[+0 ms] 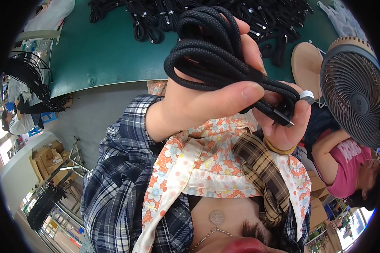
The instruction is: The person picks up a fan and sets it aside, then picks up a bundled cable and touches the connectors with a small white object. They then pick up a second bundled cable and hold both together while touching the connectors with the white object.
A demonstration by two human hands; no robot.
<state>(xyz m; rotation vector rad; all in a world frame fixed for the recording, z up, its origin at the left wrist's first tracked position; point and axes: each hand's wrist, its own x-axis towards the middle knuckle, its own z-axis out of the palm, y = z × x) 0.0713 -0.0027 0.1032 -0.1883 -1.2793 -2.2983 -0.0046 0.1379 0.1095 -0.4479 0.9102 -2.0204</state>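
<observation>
A coiled black braided cable (pixel 211 55) is held up close, its loops fanned toward the upper left. My left hand (pixel 198 103) grips the coil, the thumb lying across its front and the fingers behind the loops. At the narrow end of the bundle, my right hand (pixel 289 133) is closed around the cable. A black plug with a metal tip (pixel 283 118) sticks out there. Beside the right fingertips sits a small white and grey piece (pixel 307 97), whose kind I cannot make out. The right fingers are partly hidden behind the cable.
Many bundled black cables (pixel 169 17) lie along the far side of the green table (pixel 101 55). A grey desk fan (pixel 354 92) stands at the right, beside a beige rounded object (pixel 306 65). Another person in a pink shirt (pixel 340 164) is at the right. Cardboard boxes (pixel 50 158) are at the left.
</observation>
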